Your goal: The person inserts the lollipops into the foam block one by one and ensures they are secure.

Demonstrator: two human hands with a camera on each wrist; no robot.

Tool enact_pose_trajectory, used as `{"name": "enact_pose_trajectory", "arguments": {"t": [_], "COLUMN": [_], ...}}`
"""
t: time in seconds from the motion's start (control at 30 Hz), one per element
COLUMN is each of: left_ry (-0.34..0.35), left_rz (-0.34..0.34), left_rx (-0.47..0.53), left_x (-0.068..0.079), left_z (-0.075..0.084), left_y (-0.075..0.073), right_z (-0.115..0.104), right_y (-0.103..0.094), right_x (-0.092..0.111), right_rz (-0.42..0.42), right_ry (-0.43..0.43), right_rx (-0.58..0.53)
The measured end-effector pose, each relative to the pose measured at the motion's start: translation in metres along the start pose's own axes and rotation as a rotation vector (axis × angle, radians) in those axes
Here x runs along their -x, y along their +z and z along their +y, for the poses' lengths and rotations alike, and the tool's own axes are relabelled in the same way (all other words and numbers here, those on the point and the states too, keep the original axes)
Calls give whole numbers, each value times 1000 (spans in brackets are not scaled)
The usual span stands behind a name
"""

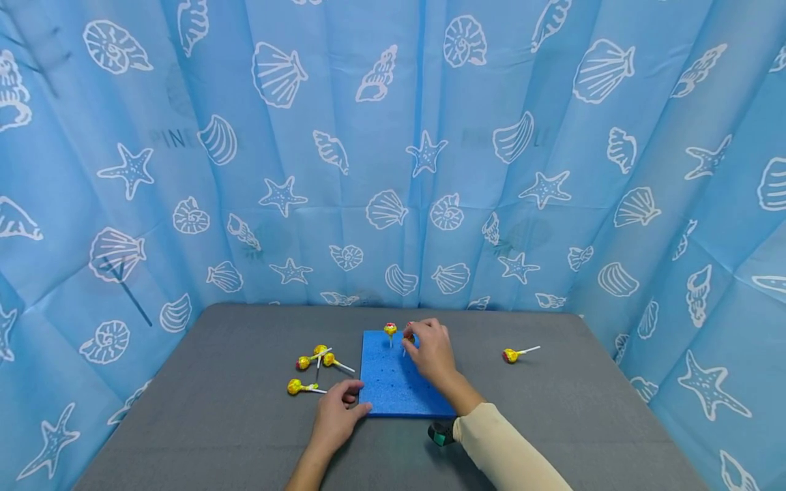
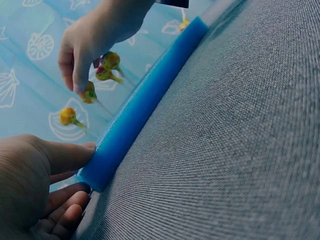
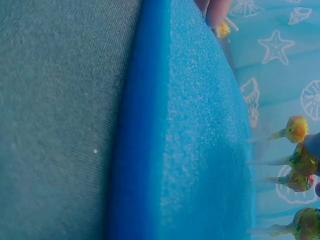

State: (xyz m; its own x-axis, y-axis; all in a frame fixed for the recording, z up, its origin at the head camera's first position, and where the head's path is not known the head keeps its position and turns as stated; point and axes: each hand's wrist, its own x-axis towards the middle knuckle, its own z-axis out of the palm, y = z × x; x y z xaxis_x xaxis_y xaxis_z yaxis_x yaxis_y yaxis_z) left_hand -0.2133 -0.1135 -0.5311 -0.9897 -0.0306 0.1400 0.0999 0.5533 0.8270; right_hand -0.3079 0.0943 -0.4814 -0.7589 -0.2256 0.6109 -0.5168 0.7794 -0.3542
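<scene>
- The blue board lies flat on the grey desk; it has small dark dots on its top.
- The right hand is over the far part of the blue board; its grip is closed in tight, with thumb and finger pinching one lollipop by its round yellow top; that lollipop's stick points down to the blue board; I cannot tell how far in it goes.
- The left hand is at the near left corner of the blue board; its grip is bent round that corner, thumb on it and fingers by the side, with a bit of room between them; it has hold of the blue board only.
- Another lollipop stands up at the far end of the blue board, just left of the pinched one; the wrist views show two more standing close by, mostly hidden by the right hand from above.
- To the left of the blue board, three lollipops lie in a bunch with some sticks crossing; a single yellow lollipop lies nearer, its stick toward the left hand.
- Well to the right of the blue board, one lollipop lies on its side.
- Behind the blue board hangs a blue curtain with white shells and starfish.
</scene>
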Motion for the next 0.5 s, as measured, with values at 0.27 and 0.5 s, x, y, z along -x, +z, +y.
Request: {"name": "enact_pose_trajectory", "arguments": {"t": [0.27, 0.5], "left_ry": [-8, -12], "left_rz": [-17, -10], "left_rx": [1, -2], "left_x": [-1, -1], "left_z": [-2, -1], "left_y": [-1, 0], "right_z": [1, 1], "right_y": [-1, -2], "right_x": [-1, -1], "right_rz": [-13, -8], "right_ry": [-42, -42], "right_rx": [40, 4]}}
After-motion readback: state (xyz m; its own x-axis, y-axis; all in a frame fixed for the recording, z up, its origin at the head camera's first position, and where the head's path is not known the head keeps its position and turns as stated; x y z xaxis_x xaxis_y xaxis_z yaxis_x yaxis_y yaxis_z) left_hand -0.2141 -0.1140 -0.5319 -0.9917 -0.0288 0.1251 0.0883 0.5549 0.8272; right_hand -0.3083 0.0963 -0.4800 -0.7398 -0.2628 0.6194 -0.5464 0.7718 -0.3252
